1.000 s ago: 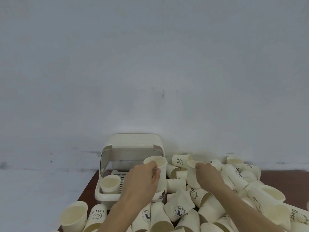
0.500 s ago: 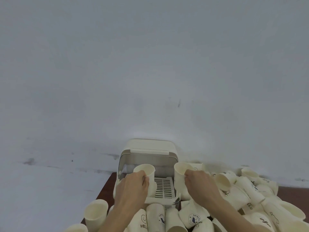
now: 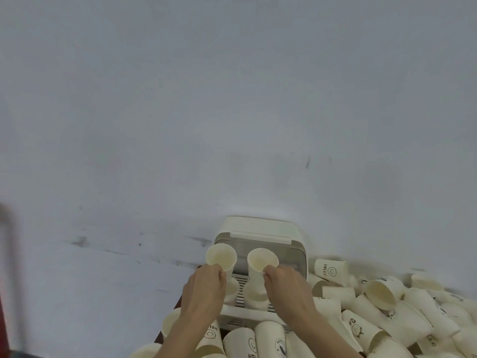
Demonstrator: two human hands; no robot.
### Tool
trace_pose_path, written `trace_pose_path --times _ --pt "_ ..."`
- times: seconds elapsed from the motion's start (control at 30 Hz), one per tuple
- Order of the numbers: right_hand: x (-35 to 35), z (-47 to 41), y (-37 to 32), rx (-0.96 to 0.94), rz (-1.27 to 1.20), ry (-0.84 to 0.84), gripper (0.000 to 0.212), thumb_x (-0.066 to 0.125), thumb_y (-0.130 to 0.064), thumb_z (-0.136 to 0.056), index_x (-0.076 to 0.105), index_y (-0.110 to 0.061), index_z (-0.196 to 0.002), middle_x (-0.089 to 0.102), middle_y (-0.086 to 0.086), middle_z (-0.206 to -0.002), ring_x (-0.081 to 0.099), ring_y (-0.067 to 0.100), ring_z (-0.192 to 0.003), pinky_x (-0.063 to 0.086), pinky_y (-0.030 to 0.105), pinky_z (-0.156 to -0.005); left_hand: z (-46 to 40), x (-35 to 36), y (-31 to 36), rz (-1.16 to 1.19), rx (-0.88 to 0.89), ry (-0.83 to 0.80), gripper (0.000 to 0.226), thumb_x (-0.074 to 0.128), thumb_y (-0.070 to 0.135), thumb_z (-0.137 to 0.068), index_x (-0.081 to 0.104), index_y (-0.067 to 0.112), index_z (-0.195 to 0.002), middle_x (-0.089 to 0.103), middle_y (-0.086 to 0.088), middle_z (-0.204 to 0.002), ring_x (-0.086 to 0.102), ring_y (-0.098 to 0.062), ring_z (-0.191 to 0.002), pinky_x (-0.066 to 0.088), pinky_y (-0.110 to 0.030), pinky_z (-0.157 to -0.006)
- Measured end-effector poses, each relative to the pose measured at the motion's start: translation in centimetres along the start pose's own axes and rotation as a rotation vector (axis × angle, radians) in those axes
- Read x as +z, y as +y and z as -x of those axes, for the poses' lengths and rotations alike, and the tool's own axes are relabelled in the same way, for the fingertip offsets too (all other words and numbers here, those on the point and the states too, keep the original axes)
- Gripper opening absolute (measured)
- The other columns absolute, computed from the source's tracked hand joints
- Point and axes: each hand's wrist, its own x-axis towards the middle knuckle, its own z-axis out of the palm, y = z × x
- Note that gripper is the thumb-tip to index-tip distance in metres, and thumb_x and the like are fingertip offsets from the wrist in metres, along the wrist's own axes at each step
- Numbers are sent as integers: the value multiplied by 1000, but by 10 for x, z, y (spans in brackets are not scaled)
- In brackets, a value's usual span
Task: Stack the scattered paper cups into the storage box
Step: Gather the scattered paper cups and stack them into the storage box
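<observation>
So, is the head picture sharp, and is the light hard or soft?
Head view: soft, even light with faint shadows and no glare; slight blur throughout, so print on the loose cups is barely legible; both hands and the box look soft-edged; the frame's left edge is smeared.

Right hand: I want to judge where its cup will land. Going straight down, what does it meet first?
Probably the cup already standing on the box's slatted tray, under the held cup; depth is unclear.
</observation>
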Motion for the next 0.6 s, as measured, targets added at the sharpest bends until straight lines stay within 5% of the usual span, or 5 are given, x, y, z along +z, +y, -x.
trace_pose_path --times 0.37,0.6 --pt "43 11 -4 40 66 -290 18 42 -9 -95 56 -12 -105 59 8 -110 58 28 -100 34 32 -66 -4 21 -11 1 13 -13 30 34 34 -101 60 21 -94 61 4 -93 53 -14 -76 44 -26 -64" --pt "44 19 -9 8 94 -300 24 46 -4 -91 50 -12 -114 57 8 -112 57 26 -101 34 31 -70 -10 34 -17 -19 17 -30 29 33 33 -102 57 19 -94 59 2 -95 55 -18 -80 48 -32 -68"
